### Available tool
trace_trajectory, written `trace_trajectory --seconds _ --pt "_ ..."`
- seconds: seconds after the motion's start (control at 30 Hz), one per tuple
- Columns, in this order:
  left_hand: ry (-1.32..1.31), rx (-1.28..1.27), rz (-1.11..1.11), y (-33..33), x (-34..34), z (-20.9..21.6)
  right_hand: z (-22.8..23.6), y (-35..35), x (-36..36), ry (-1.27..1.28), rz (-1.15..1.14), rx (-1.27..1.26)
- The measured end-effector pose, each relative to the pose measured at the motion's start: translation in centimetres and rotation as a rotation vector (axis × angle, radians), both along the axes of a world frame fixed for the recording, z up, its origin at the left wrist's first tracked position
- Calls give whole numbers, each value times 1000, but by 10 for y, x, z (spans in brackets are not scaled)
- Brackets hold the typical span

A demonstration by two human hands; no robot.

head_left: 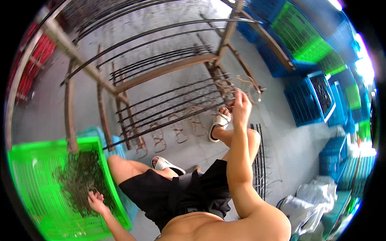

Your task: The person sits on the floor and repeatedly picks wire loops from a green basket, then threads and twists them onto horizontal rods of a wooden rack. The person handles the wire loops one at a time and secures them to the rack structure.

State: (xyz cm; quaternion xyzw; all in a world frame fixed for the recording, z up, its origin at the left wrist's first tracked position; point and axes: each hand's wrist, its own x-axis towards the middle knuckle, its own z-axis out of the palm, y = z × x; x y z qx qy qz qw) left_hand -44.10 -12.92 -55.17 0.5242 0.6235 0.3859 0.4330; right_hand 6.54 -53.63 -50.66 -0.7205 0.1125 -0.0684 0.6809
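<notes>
My left hand (pixel 97 202) is over a heap of thin, dark, wire-like pieces (pixel 80 172) in a bright green plastic basket (pixel 34 176). Its fingers are curled together; what they hold is too small to make out. My right hand (pixel 242 108) is raised at the right end of the rack's front rods, fingers pinched on a thin bent wire loop (pixel 258 96). Similar wire loops (pixel 177 128) hang in a row from the front black rod (pixel 161 125), above the floor. The rack (pixel 165 72) has brown bars crossed by several black rods.
Spare black rods (pixel 260 160) stand beside my right knee. Blue crates (pixel 303 100) and green crates (pixel 297 32) are stacked along the right. Clear plastic bags (pixel 309 201) lie at the lower right. Red crates (pixel 38 60) stand far left. My sandalled feet are under the rack's front.
</notes>
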Motion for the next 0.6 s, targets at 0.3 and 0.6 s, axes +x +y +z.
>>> trace_trajectory --seconds 0.3,0.6 --pt "-423 -143 -531 -152 112 87 56 109 -205 -317 916 -102" --pt "-141 -45 -889 -110 128 53 31 66 -189 -27 1156 74"
